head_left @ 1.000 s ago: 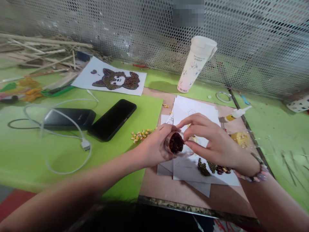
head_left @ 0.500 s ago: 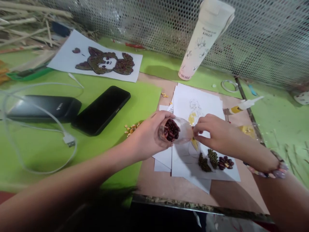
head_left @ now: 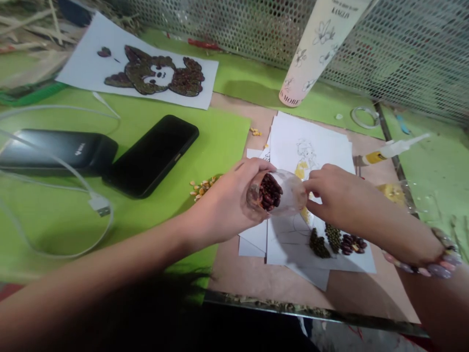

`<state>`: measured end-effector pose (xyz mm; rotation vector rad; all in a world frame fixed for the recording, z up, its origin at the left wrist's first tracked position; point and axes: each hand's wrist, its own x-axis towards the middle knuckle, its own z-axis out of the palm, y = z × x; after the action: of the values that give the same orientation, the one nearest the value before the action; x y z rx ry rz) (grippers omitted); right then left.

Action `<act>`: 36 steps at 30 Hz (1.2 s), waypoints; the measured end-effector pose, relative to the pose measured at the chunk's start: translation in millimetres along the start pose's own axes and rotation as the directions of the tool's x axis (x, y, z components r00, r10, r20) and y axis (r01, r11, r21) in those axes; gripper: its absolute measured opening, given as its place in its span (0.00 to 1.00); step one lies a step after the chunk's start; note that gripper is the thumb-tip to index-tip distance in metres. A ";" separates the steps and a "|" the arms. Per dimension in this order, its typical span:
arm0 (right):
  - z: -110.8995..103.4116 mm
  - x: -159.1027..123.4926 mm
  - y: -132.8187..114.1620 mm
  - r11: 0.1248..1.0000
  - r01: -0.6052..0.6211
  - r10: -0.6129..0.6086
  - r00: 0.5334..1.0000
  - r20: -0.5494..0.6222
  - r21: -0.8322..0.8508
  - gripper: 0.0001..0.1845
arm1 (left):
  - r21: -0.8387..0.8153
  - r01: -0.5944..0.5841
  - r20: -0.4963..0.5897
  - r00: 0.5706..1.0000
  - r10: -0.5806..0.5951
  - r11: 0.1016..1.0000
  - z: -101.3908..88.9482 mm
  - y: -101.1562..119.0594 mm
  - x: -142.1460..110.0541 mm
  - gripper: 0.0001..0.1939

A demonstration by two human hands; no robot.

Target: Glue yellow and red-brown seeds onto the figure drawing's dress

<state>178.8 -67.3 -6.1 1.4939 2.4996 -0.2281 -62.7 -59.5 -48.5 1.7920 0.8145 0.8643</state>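
Observation:
A clear plastic bottle [head_left: 289, 188] with dark red beans [head_left: 270, 191] inside lies tilted in my left hand [head_left: 234, 200], whose fingers wrap round it. My right hand [head_left: 330, 193] is closed in a pinch against the bottle's right end; what its fingertips hold there is hidden. Below both hands is a white paper [head_left: 324, 129] with a drawn figure, partly covered in yellow grains [head_left: 301, 170]. Green beans [head_left: 332, 237] and a cluster of red beans [head_left: 353, 244] sit on its lower part.
Corn kernels [head_left: 201, 188] lie left of the papers. Farther left are a black phone [head_left: 152, 156], a power bank [head_left: 62, 151] and a white cable [head_left: 98, 203]. A tall tumbler [head_left: 315, 58], a finished bean picture [head_left: 201, 100] and a glue bottle [head_left: 384, 152] stand or lie farther back.
The view has shifted, so most things appear slightly left or right of where they were. My left hand still grips the bottle, and my right hand stays pinched at its end.

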 end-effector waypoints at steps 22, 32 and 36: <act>0.6 -22.3 -6.9 0.996 0.083 -0.090 0.976 -0.199 -0.043 0.10 | -0.019 0.026 0.011 1.000 -0.026 0.999 0.0 -2.8 -0.5 0.28; 11.2 -33.1 -4.7 0.962 0.239 -0.266 0.934 -0.240 -0.135 0.10 | -0.005 0.027 0.014 1.000 -0.027 1.000 0.3 -5.2 -0.3 0.28; 8.9 -28.1 -5.1 0.960 0.232 -0.266 0.930 -0.252 -0.157 0.11 | 0.027 0.006 0.000 1.000 -0.006 1.000 -0.3 -5.0 0.5 0.29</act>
<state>188.1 -95.7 -7.1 1.2271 2.8604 0.1007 -63.4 -57.3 -52.9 1.8120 0.8344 0.8526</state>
